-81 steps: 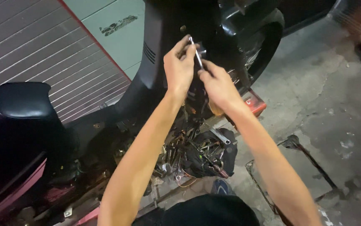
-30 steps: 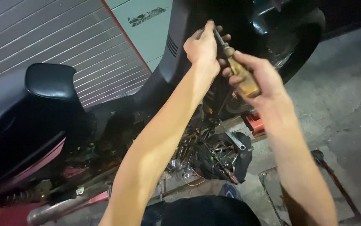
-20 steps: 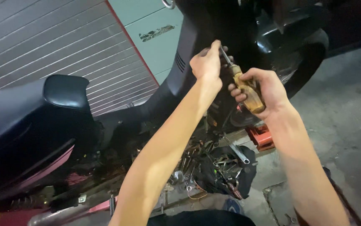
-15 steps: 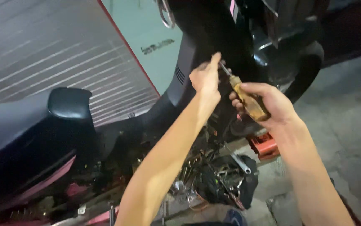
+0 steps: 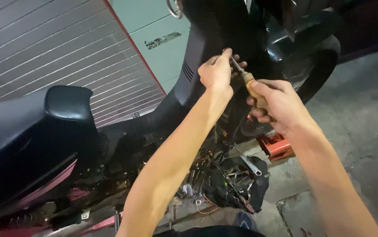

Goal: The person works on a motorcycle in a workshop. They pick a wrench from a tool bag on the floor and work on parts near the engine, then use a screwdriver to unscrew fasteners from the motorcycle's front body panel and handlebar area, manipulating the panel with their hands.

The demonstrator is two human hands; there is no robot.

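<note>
My right hand (image 5: 277,104) grips the wooden handle of a screwdriver (image 5: 249,81), its metal shaft pointing up and left at the black leg-shield panel (image 5: 206,39) of a motorcycle. My left hand (image 5: 217,71) pinches the shaft near its tip against that panel. The tip itself is hidden behind my fingers. Both forearms reach up from the bottom of the view.
The black motorcycle seat (image 5: 66,103) is at left, the front wheel (image 5: 318,70) at upper right. A dark bag of several loose tools (image 5: 228,180) lies on the concrete floor below my arms, with a red box (image 5: 279,145) beside it. A ribbed roller shutter (image 5: 44,48) stands behind.
The view has shifted so hands and motorcycle sit slightly lower and further right. Both hands stay on the screwdriver at the black panel, the right hand turning a little on the handle.
</note>
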